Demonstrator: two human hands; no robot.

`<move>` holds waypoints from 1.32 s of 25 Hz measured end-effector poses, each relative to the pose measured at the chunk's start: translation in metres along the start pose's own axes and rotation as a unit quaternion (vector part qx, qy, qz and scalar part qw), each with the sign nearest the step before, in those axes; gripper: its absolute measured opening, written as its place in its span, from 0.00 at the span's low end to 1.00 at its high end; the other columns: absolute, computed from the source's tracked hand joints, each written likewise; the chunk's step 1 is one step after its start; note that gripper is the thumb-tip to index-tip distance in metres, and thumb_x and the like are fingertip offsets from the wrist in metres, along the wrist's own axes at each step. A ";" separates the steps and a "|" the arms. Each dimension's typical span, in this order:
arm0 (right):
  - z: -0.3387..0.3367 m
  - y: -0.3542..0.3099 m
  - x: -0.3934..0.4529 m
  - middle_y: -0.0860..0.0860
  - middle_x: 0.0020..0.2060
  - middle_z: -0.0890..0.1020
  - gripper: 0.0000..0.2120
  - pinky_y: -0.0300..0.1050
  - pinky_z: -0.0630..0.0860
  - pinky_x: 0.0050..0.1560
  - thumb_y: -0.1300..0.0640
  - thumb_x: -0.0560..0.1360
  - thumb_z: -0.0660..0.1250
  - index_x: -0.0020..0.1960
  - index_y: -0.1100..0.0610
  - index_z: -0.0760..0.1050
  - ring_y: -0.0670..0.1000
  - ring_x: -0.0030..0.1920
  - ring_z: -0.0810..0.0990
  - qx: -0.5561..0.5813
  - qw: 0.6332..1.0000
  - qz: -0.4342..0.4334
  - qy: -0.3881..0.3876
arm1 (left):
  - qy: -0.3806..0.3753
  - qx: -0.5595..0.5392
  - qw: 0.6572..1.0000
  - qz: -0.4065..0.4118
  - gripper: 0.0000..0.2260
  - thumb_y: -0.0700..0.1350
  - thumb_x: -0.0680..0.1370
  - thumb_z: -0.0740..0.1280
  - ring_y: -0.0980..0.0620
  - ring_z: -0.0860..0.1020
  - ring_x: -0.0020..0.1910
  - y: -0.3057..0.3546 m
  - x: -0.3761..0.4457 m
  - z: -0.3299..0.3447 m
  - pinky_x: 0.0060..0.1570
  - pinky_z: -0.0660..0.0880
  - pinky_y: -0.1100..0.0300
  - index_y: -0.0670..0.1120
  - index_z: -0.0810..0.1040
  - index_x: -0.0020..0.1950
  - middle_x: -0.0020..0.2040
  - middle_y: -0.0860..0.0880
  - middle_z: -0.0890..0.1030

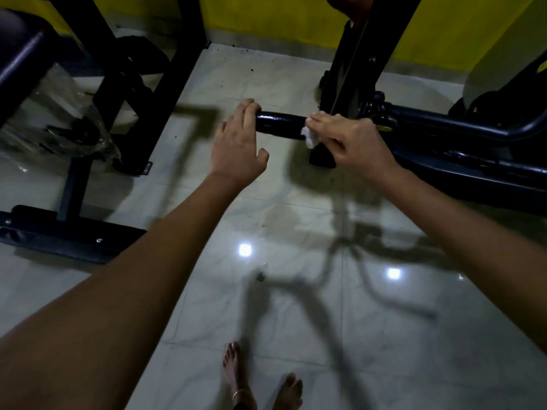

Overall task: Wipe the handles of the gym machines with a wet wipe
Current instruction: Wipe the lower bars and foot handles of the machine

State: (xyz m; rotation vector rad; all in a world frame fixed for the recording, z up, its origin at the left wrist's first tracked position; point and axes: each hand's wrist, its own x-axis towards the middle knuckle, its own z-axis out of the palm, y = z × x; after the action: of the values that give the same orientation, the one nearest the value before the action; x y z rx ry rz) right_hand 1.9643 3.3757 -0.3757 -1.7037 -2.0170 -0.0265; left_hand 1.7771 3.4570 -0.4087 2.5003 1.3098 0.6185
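A black padded handle [280,125] sticks out horizontally to the left from a dark blue gym machine [461,128]. My left hand [238,143] cups the handle's free left end, fingers curled over it and thumb spread below. My right hand [349,140] presses a small crumpled white wet wipe [309,137] against the handle's right part, near the joint with the machine. Only a bit of the wipe shows under my fingers.
A black bench frame [88,143] with a dark pad and plastic wrap stands at the left. A black upright post [352,69] rises behind the handle. Yellow wall at the back. Glossy grey tiled floor [296,291] lies below, with my bare feet [260,377] at the bottom.
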 end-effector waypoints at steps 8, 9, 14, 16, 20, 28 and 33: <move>0.015 -0.019 0.021 0.61 0.56 0.80 0.15 0.54 0.78 0.55 0.64 0.75 0.58 0.58 0.65 0.77 0.60 0.54 0.81 -0.043 0.996 -0.076 -0.026 | 0.010 0.061 0.998 0.018 0.33 0.43 0.71 0.67 0.45 0.54 0.75 -0.005 -0.002 0.011 0.73 0.53 0.46 0.40 0.59 0.73 0.76 0.43 0.56; 0.014 -0.007 0.014 0.61 0.58 0.79 0.16 0.57 0.77 0.56 0.68 0.73 0.61 0.60 0.65 0.76 0.61 0.58 0.79 -0.077 0.991 -0.110 -0.026 | 0.006 0.062 0.998 0.018 0.33 0.43 0.71 0.68 0.45 0.54 0.75 -0.006 -0.002 0.011 0.73 0.52 0.46 0.41 0.59 0.73 0.76 0.43 0.56; 0.005 0.005 0.006 0.59 0.59 0.79 0.16 0.50 0.76 0.59 0.66 0.75 0.60 0.62 0.64 0.75 0.58 0.58 0.79 -0.023 0.999 -0.033 0.017 | 0.017 0.044 0.998 0.030 0.33 0.40 0.69 0.69 0.45 0.59 0.74 -0.011 -0.001 0.011 0.71 0.56 0.46 0.40 0.62 0.72 0.75 0.43 0.59; 0.014 -0.016 0.027 0.58 0.58 0.79 0.16 0.48 0.74 0.59 0.66 0.76 0.58 0.62 0.63 0.74 0.58 0.57 0.79 0.019 1.000 0.004 -0.011 | 0.025 0.029 0.999 0.028 0.33 0.39 0.68 0.69 0.45 0.61 0.73 -0.010 -0.001 0.012 0.71 0.58 0.45 0.39 0.62 0.71 0.75 0.43 0.60; 0.021 -0.021 0.026 0.60 0.67 0.72 0.22 0.51 0.64 0.70 0.71 0.74 0.56 0.68 0.63 0.68 0.58 0.67 0.70 -0.063 0.988 -0.102 -0.097 | 0.025 0.005 0.999 0.020 0.32 0.35 0.69 0.67 0.45 0.62 0.72 -0.010 -0.002 0.010 0.72 0.56 0.46 0.39 0.61 0.72 0.75 0.44 0.60; 0.018 -0.020 0.025 0.56 0.72 0.64 0.22 0.46 0.60 0.72 0.59 0.81 0.53 0.74 0.60 0.58 0.55 0.71 0.63 -0.067 0.992 0.007 -0.103 | 0.039 -0.006 0.999 0.024 0.32 0.36 0.68 0.67 0.44 0.63 0.72 -0.010 -0.001 0.012 0.71 0.58 0.44 0.38 0.62 0.72 0.74 0.42 0.61; 0.017 0.002 -0.005 0.59 0.71 0.64 0.27 0.44 0.51 0.71 0.71 0.74 0.53 0.73 0.63 0.59 0.56 0.72 0.62 -0.094 0.990 -0.047 -0.095 | 0.016 0.029 0.999 0.028 0.32 0.39 0.70 0.68 0.44 0.60 0.73 -0.010 -0.002 0.005 0.71 0.57 0.44 0.39 0.61 0.72 0.74 0.41 0.62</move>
State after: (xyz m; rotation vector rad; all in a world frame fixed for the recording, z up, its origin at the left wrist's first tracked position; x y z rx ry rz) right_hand 1.9603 3.3769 -0.3933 -1.7824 -2.2979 -0.0912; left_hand 1.7712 3.4606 -0.4177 2.5921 1.2890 0.6435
